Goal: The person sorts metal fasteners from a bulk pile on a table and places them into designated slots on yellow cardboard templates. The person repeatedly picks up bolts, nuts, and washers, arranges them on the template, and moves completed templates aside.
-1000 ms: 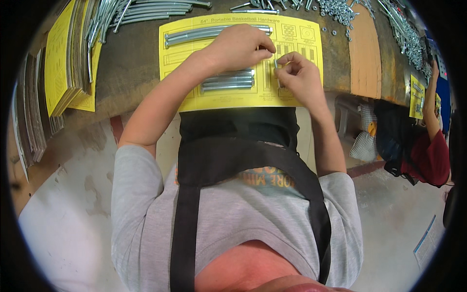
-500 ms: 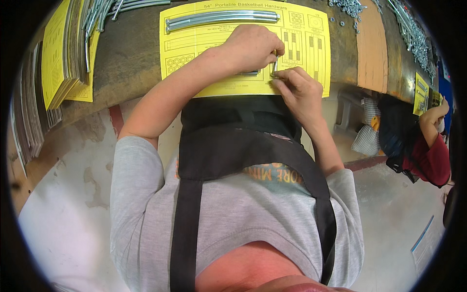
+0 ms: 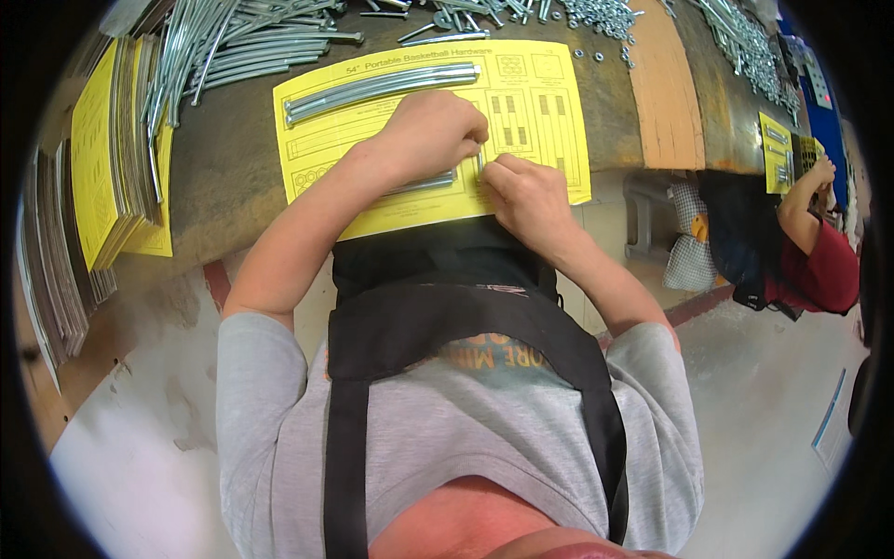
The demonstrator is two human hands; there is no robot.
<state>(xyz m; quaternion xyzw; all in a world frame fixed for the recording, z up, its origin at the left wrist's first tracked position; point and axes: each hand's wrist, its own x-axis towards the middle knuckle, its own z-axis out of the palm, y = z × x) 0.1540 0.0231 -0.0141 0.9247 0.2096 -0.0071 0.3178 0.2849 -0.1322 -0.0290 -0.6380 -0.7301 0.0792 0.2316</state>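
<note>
A yellow printed card (image 3: 549, 177) lies on the worktable in front of me. Several long bolts (image 3: 382, 91) rest side by side across its upper part. My left hand (image 3: 433, 130) is closed over the card's middle, its fingertips pinched at the upper end of a small metal bolt (image 3: 480, 165). At that bolt's lower end, my right hand (image 3: 531, 196) is closed too, thumb and fingers together. Shorter bolts (image 3: 424, 184) lie below my left wrist, partly covered by the forearm. The fingers hide most of the small bolt.
Loose long bolts (image 3: 270, 51) heap at the far left, near stacked yellow cards (image 3: 102, 158). Nuts (image 3: 596, 14) and more bolts (image 3: 745, 47) lie at the back right, either side of a brown cardboard strip (image 3: 666, 93). Another person's arm (image 3: 801, 210) works at the right.
The view has shifted, so the card sits lower and more to the left, and more loose bolts show behind it. Both hands stay closed together at the small bolt.
</note>
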